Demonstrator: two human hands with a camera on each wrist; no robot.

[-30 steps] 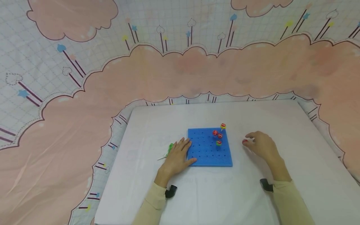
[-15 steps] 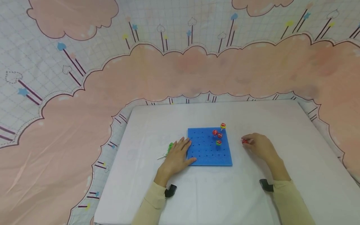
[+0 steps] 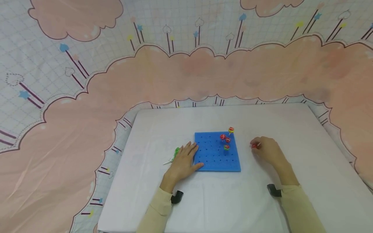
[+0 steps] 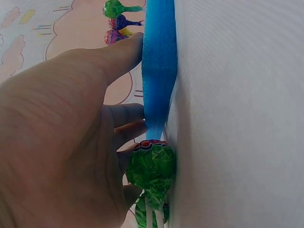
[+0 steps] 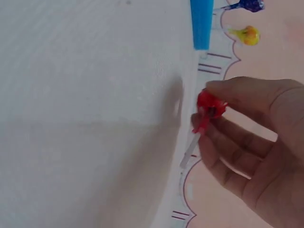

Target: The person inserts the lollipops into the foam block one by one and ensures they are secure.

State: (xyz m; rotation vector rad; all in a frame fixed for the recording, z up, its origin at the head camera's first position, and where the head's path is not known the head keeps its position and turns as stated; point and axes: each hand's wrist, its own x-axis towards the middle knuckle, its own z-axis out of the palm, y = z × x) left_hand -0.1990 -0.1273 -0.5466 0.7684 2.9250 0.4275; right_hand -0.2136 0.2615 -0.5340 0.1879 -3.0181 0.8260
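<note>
My right hand (image 3: 268, 150) pinches a red-wrapped lollipop (image 5: 210, 105) between thumb and fingers, to the right of the blue foam board (image 3: 214, 161). Its white stick points down past the fingers in the right wrist view. My left hand (image 3: 182, 164) lies with spread, fairly straight fingers along the board's left edge, the thumb near the front corner. Rows of small holes cover the board. Several lollipops stand upright in its right part, among them a yellow one (image 3: 231, 130), a red one (image 3: 222, 137) and a green one (image 3: 226, 147).
Two green-wrapped lollipops (image 4: 151, 166) lie on the table beside my left palm, partly hidden by the hand in the head view. A white cloth covers the table (image 3: 163, 129). Behind it hangs a patterned pink and white curtain (image 3: 175, 74).
The fingers of my right hand have closed from a wide gap onto the red lollipop and tilted it, so its stick now shows. My left hand stays in place on the board.
</note>
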